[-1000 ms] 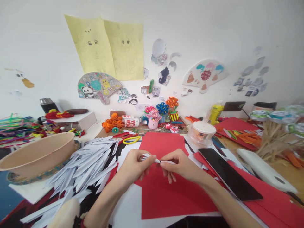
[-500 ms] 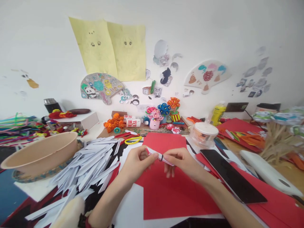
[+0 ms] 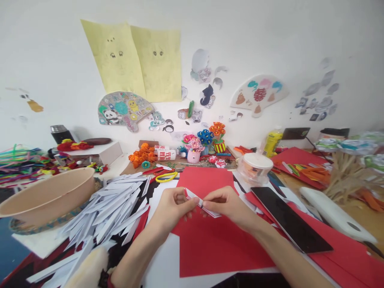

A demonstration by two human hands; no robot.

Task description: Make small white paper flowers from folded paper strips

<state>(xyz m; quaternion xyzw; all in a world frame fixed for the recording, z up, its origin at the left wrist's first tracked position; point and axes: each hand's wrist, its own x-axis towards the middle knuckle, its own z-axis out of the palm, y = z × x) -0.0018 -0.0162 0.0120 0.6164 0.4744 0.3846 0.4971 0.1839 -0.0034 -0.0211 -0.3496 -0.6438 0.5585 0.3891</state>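
Between both hands is a small folded paper strip (image 3: 190, 194), white with red edges, held at a slant above a red paper sheet (image 3: 216, 252). My left hand (image 3: 175, 202) pinches its upper left part between thumb and fingers. My right hand (image 3: 225, 200) is closed on it near the middle, thumb and forefinger at a small dark band around the strip. The strip's lower right end shows below the right fingers. Parts of the strip are hidden behind the fingertips.
Folded white paper strips (image 3: 105, 208) are heaped at the left beside a beige basin (image 3: 48, 196). Yellow-handled scissors (image 3: 166, 176) lie behind the hands. At the right are a black tablet (image 3: 288, 220), a clear round container (image 3: 255, 170) and more red paper (image 3: 351, 260). Pipe-cleaner flowers (image 3: 193, 146) stand at the back.
My right fingers have moved slightly left along the strip, closer to the left thumb, and now cover more of the dark band. The whole view has shifted a little.
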